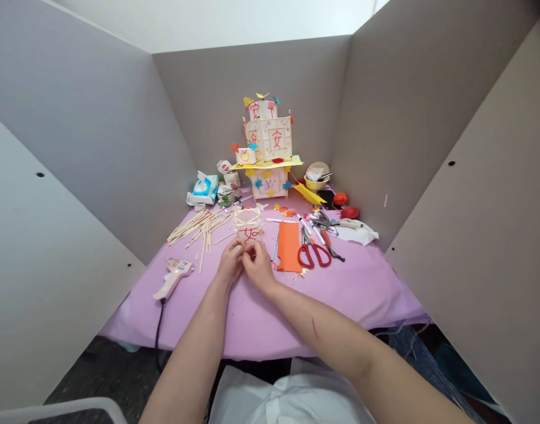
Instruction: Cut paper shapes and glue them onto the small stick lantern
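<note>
While both hands meet at the fingertips above the bench [362, 288], the small paper lantern [250, 233] stands directly beyond them, marked in red and topped by a lattice of sticks. Its long axis appears upright, pointing away from the bench rather than along the forearms; its lower edge is hidden by the fingers. The left hand [231, 262] and the right hand [258, 268] lie about equally near it. Both have the fingers curled inward and pinched; whether something small is held between them, or whether they touch the lantern, cannot be told.

To the right of the hands: one orange sheet [289, 244], nearest; one pair of red-handled scissors [311, 254]; at least two white markers [317, 232]; and, farther out, two balls of red yarn [350, 212]. To their left: one glue gun [175, 278], near, and one heap of wooden sticks [201, 227], too overlapped to count. Well beyond the hands, behind the lantern: one tall paper tower [276, 141], one pack of wipes [205, 187] at left and one yellow bowl [316, 184] at right.
</note>
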{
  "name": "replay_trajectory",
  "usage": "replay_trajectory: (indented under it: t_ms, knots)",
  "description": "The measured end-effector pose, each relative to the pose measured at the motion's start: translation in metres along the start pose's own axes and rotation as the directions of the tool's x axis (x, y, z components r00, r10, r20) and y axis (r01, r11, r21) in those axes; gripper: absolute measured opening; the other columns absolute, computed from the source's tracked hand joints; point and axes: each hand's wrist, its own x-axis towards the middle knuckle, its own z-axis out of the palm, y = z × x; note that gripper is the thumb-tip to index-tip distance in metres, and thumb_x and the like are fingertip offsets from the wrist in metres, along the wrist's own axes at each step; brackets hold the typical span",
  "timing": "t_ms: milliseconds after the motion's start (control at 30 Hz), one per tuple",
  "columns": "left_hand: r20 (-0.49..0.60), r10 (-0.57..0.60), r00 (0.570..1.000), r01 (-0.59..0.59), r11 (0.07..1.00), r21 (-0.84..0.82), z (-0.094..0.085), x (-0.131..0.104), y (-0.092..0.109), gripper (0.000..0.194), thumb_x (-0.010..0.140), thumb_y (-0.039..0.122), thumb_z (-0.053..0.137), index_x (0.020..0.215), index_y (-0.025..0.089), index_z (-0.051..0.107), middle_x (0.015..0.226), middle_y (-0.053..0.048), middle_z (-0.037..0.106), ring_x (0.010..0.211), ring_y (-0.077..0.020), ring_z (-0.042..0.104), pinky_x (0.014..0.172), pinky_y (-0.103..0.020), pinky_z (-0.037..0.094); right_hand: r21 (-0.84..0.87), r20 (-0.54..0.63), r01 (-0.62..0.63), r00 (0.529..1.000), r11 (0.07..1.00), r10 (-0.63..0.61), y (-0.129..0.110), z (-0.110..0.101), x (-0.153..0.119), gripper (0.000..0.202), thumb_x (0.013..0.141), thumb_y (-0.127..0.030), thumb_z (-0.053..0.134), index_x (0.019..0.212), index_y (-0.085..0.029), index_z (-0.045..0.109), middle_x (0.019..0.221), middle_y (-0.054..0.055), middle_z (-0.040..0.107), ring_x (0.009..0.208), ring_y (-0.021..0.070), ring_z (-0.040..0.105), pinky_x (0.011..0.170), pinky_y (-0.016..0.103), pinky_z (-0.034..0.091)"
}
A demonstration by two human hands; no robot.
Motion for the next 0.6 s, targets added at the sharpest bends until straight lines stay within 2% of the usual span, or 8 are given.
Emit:
replay_trajectory:
  t_ms: [167, 300, 400, 600]
  knots:
    - [0.054, -0.109, 0.993, 0.11, 0.994, -0.01, -0.009, 0.001, 0.002, 0.019, 0.061, 0.016, 0.071, 0.077, 0.013, 0.06, 0.074, -0.004, 0.067, 0.069, -0.0136, 0.064, 0.069, -0.025, 0.049, 0.056, -0.037, -0.099, 0.994, 0.994, 0.101, 0.004, -0.005, 0.007, 0.007, 0.077, -0.024, 0.051, 0.084, -0.021, 0.051, 0.084, 0.001, 0.057, 0.08, 0.0168, 0.055, 0.074, 0.029, 0.046]
    - [0.176, -0.147, 0.973, 0.152, 0.988, -0.014, -0.011, -0.002, 0.004, 0.021, 0.066, 0.02, 0.074, 0.084, 0.011, 0.067, 0.086, -0.009, 0.07, 0.081, -0.0163, 0.066, 0.079, -0.028, 0.049, 0.083, -0.061, -0.142, 0.987, 0.986, 0.147, 0.007, -0.007, 0.012, 0.012, 0.079, -0.03, 0.052, 0.086, -0.021, 0.055, 0.085, 0.002, 0.06, 0.08, 0.0169, 0.056, 0.075, 0.029, 0.046]
    - [0.208, -0.141, 0.968, 0.147, 0.989, -0.011, -0.012, -0.002, 0.004, 0.021, 0.07, 0.022, 0.072, 0.088, 0.012, 0.069, 0.09, -0.01, 0.07, 0.078, -0.0149, 0.064, 0.074, -0.026, 0.049, 0.077, -0.055, -0.123, 0.99, 0.989, 0.127, 0.009, -0.008, 0.014, 0.013, 0.079, -0.03, 0.052, 0.085, -0.021, 0.059, 0.087, 0.002, 0.062, 0.084, 0.0173, 0.057, 0.077, 0.029, 0.046]
    - [0.175, -0.131, 0.976, 0.138, 0.99, -0.033, -0.014, 0.001, 0.003, 0.019, 0.07, 0.02, 0.073, 0.087, 0.012, 0.07, 0.079, -0.006, 0.068, 0.068, -0.01, 0.06, 0.065, -0.021, 0.047, 0.014, -0.037, -0.087, 0.996, 0.996, 0.087, 0.009, -0.012, 0.018, 0.015, 0.081, -0.032, 0.052, 0.082, -0.02, 0.063, 0.084, 0.002, 0.064, 0.082, 0.0174, 0.058, 0.076, 0.029, 0.046]
